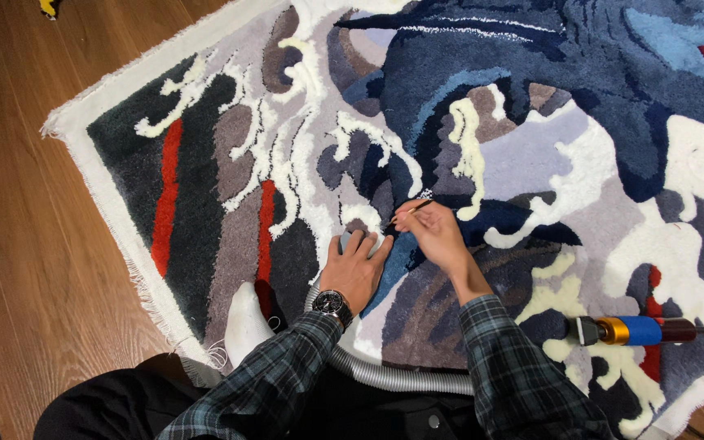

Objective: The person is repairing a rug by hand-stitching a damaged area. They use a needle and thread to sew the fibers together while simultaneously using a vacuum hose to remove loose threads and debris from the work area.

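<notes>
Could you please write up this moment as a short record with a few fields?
Setting: tufted rug in blue, grey and white, spread on a wooden floor
Left hand: flat on the pile, over a small grey object; wristwatch on the wrist
Right hand: pinching a thin stick-like tool, tip at the pile
Nearby: grey ribbed hose; blue and gold handheld tool lying on the rug

Both forearms, in dark plaid sleeves, reached forward and converged near the middle of the view. The left hand (pixel 357 265) lay palm down, fingers spread and slightly curled, a watch on its wrist. The right hand (pixel 432 231) sat just beside it, almost touching, wrist bent, thumb and fingertips pinched together in a fine grip, knuckles turned up.
</notes>
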